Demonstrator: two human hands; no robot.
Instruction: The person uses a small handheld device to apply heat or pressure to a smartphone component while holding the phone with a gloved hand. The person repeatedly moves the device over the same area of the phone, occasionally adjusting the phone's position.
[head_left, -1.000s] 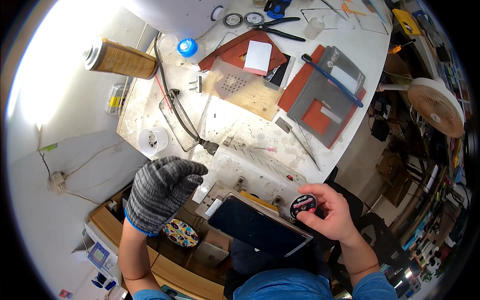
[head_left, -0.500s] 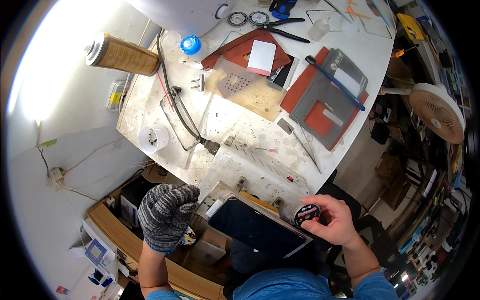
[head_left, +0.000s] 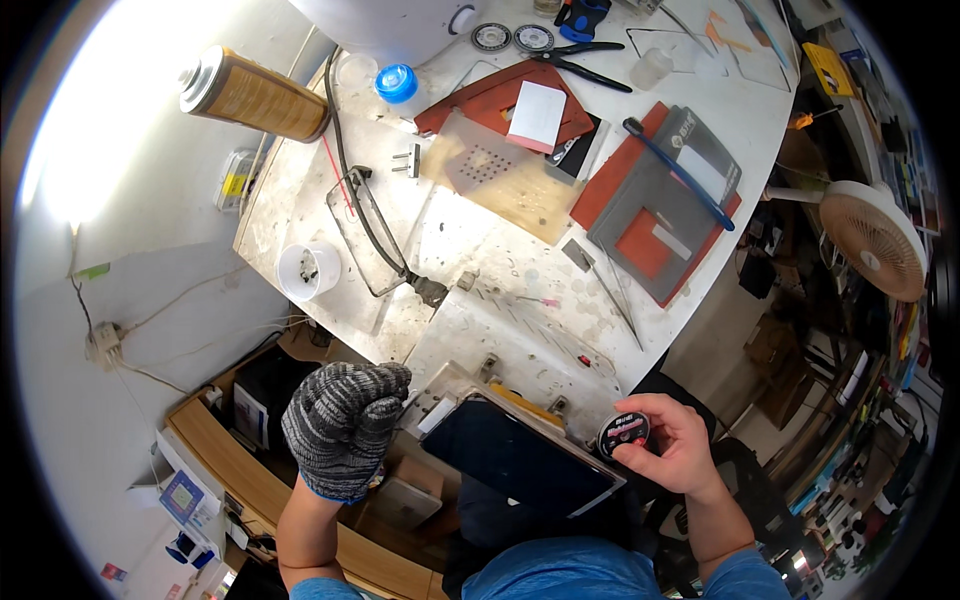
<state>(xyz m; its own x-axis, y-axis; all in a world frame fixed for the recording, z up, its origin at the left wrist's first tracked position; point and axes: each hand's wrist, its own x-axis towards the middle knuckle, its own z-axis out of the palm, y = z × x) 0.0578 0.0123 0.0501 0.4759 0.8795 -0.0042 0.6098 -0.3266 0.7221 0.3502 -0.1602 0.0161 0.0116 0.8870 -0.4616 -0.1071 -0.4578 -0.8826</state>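
My left hand (head_left: 343, 430), in a grey and black knitted glove with a blue cuff, is closed in a fist beside the left end of a dark flat screen panel (head_left: 512, 455). Whatever those fingers hold, if anything, is hidden. Bare, my right hand (head_left: 672, 446) pinches a small round spool (head_left: 624, 434) with a black label, thumb on its face, at the panel's right end. The panel stands tilted on its long edge at the table's near edge, against a clear plate and metal clamps (head_left: 558, 405). Any thread running between the hands is too fine to make out.
On the white table (head_left: 480, 245) are a white cup (head_left: 308, 271), a black cable (head_left: 375, 225), tweezers (head_left: 612, 298), red and grey mats (head_left: 650, 210), a blue brush (head_left: 680, 175), black pliers (head_left: 580, 62) and a blue-capped bottle (head_left: 397, 86). A spray can (head_left: 255, 95) lies far left; a fan (head_left: 872, 240) stands right.
The view has shifted slightly, so the table's things sit a little further right. Both hands keep nearly the same places and grips beside the panel.
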